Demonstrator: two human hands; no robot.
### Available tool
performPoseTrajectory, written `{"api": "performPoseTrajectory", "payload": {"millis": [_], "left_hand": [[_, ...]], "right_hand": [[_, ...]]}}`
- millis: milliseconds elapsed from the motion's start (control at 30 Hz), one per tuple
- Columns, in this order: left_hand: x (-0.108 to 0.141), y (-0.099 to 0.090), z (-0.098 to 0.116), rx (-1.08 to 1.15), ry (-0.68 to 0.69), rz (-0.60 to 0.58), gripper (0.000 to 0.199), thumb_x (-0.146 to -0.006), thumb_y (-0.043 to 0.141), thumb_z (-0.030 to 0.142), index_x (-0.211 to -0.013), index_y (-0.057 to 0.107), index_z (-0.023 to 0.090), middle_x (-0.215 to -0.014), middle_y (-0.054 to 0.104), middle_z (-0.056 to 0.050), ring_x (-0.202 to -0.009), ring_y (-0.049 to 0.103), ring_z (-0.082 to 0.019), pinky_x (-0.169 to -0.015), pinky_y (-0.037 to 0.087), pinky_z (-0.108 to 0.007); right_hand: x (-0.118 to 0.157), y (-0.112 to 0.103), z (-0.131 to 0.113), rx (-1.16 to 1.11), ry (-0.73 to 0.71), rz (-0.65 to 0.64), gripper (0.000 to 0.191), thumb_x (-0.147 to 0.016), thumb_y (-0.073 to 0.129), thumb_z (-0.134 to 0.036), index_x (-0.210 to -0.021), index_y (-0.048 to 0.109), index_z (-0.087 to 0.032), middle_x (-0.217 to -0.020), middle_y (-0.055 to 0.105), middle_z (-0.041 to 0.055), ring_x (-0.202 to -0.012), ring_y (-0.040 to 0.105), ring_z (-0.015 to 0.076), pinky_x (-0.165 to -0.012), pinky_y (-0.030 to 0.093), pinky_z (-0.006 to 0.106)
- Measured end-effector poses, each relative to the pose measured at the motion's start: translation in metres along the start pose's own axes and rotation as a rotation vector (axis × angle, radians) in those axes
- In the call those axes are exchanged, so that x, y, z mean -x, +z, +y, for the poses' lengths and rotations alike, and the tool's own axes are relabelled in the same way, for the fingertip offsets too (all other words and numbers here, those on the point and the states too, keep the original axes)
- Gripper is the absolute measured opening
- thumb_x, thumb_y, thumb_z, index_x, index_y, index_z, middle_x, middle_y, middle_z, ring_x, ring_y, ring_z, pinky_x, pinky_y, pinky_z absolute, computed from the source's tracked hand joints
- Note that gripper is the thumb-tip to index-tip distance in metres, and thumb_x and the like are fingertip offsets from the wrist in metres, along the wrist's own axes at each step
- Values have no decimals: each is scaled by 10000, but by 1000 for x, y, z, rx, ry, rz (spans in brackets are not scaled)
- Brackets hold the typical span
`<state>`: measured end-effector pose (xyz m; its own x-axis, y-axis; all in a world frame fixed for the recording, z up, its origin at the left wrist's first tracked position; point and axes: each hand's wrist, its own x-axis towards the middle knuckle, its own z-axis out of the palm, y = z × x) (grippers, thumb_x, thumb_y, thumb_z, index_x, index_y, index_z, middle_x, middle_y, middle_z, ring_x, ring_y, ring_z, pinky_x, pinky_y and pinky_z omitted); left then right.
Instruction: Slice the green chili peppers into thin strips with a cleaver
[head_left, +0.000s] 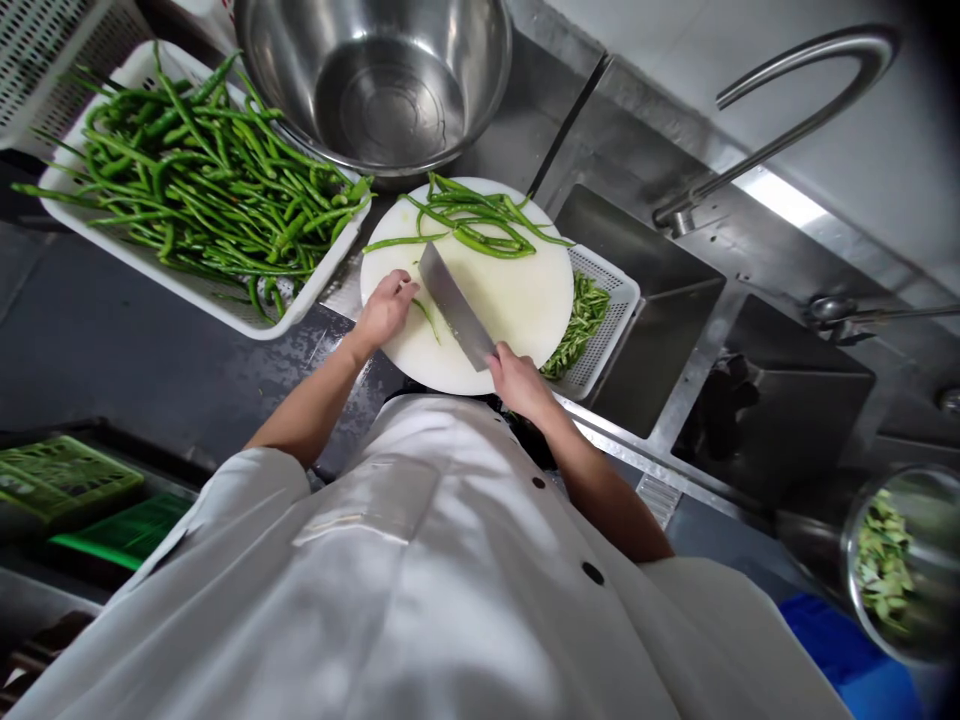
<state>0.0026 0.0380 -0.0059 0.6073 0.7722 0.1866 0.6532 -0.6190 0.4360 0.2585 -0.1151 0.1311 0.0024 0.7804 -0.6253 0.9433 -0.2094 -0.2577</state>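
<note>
My right hand [519, 382] is closed round the handle of a cleaver [457, 308], whose wide blade lies slantwise over the round white cutting board [525, 300]. At the board's left side is my left hand [388, 308], its fingers bent together near a thin green pepper piece [427, 318]; what they hold, if anything, is too small to make out. Several long green peppers [487, 222] lie across the board's far part. Beside the board on the right, cut green strips [583, 325] fill part of a white perforated basket [616, 312], partly hidden under the board.
A white basket [187, 305] heaped with whole green peppers [217, 190] stands at the left. Behind the board is a large steel bowl [382, 90]. Sinks [645, 300] and a curved faucet [810, 120] are at the right. A bowl with cut vegetables [885, 560] sits lower right.
</note>
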Motion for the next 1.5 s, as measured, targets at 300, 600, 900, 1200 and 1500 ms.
{"api": "performPoseTrajectory", "payload": {"millis": [300,600,900,1200,1500], "left_hand": [[29,-14,4,10,55,88,345,-1096,386,248,-1158,724,237,-1151,671,-107,-1058,548,-265,-950,497,-445],[50,13,19,58,117,24,335,-1089,405,246,-1109,737,204,-1098,706,-120,-1030,587,-260,-955,531,-464],[53,11,23,58,142,41,336,-1080,391,223,-1049,726,214,-1061,708,-119,-984,592,-255,-918,540,-457],[38,15,39,142,296,-24,350,-1078,368,203,-1016,713,207,-1040,716,-118,-982,621,-236,-917,565,-424],[23,16,29,80,65,159,238,-1050,477,225,-1040,715,206,-1069,684,-118,-1015,601,-267,-904,528,-472]], "right_hand": [[34,9,12,83,-7,-42,319,-1156,320,-349,-1316,540,-182,-1032,764,145,-922,714,272,-723,368,300],[46,7,13,147,13,-77,310,-1160,322,-335,-1321,528,-170,-1023,767,139,-920,725,268,-714,364,304],[45,14,-6,45,-66,-143,302,-1146,334,-312,-1286,559,-167,-1025,772,139,-954,729,273,-720,391,299],[-10,24,23,-339,-27,-93,332,-1123,323,-405,-1207,585,-220,-754,710,32,-585,656,215,-656,479,309],[51,13,33,19,60,15,332,-1136,332,-332,-1298,573,-173,-1038,765,146,-972,714,292,-771,425,319]]}}
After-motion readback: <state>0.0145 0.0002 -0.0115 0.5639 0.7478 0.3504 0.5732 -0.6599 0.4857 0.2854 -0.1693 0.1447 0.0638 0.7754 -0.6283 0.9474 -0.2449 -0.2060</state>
